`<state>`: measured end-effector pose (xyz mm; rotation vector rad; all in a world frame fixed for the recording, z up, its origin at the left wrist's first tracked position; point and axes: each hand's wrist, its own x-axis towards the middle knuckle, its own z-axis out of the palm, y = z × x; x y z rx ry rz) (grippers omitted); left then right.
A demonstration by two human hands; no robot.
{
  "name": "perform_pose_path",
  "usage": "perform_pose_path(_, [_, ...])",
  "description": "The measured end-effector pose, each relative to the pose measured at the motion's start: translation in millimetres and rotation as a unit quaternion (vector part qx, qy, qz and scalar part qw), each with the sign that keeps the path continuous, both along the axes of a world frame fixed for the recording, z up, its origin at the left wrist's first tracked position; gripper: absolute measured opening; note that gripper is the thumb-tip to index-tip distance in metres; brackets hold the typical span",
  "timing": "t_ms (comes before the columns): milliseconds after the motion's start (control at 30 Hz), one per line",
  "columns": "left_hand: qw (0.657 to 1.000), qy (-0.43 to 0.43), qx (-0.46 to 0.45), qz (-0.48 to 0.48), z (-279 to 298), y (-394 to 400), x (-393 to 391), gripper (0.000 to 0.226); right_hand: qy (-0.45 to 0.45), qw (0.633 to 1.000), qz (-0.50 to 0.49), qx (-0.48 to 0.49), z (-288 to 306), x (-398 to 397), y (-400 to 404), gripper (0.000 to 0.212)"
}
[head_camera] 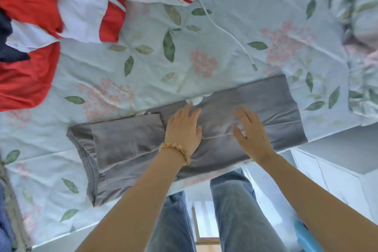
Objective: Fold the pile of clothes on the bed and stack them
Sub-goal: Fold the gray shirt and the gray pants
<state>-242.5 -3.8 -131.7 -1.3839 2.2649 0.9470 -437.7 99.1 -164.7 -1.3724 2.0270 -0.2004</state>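
The folded garment (204,129) lies on the bed (225,47) near its front edge, both hands on it. The clothes pile (41,26) sits behind, to the left; a cord (231,35) lies behind the garment.

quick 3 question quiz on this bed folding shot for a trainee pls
1. True or false: both hands lie flat on the grey garment.
2. Which wrist wears the beaded bracelet? A) left B) right C) neither
3. Fill in: the red and white clothes lie at the ____ of the picture, apart from the grey garment.

Key
1. True: the left hand and the right hand press on it with fingers spread, near the edge of the floral bedsheet.
2. A
3. Upper left.
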Motion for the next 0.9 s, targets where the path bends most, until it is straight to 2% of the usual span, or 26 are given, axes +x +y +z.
perform_pose_path(100, [0.999, 0.006, 0.017, -0.048, -11, -6, -79, 0.051, 0.027, 0.99, -0.14, -0.003, 3, -60, 11, 0.044])
perform_pose_path(200, [0.997, 0.02, -0.003, -0.073, -23, -20, -146, 0.051, 0.058, 0.954, -0.294, 0.016, 0, -114, 27, 0.048])
perform_pose_path(300, [0.997, 0.024, 0.008, -0.075, -35, -28, -202, 0.053, -0.02, 0.922, -0.376, 0.092, -11, -157, 44, 0.057])
perform_pose_path(400, [0.998, 0.013, 0.025, -0.055, -46, -28, -246, 0.059, -0.13, 0.901, -0.382, 0.159, -24, -175, 51, 0.062])
perform_pose_path(500, [0.997, 0.019, 0.058, -0.039, -57, -28, -270, 0.056, -0.124, 0.907, -0.369, 0.163, -36, -180, 47, 0.062])
perform_pose_path(633, [0.991, 0.039, 0.124, 0.01, -67, -29, -277, 0.028, -0.18, 0.884, -0.397, 0.169, -43, -194, 42, 0.05])
perform_pose_path(700, [0.982, 0.079, 0.165, 0.034, -67, -29, -273, 0.029, -0.252, 0.861, -0.411, 0.164, -39, -199, 45, 0.038])
perform_pose_path(767, [0.969, 0.137, 0.196, 0.058, -57, -30, -263, 0.029, -0.319, 0.845, -0.395, 0.17, -26, -194, 46, 0.044])
perform_pose_path(833, [0.956, 0.185, 0.216, 0.073, -42, -34, -246, 0.018, -0.324, 0.854, -0.375, 0.159, -7, -181, 46, 0.046])
perform_pose_path(900, [0.942, 0.229, 0.228, 0.087, -22, -38, -221, 0.008, -0.3, 0.875, -0.359, 0.126, 16, -163, 43, 0.038])
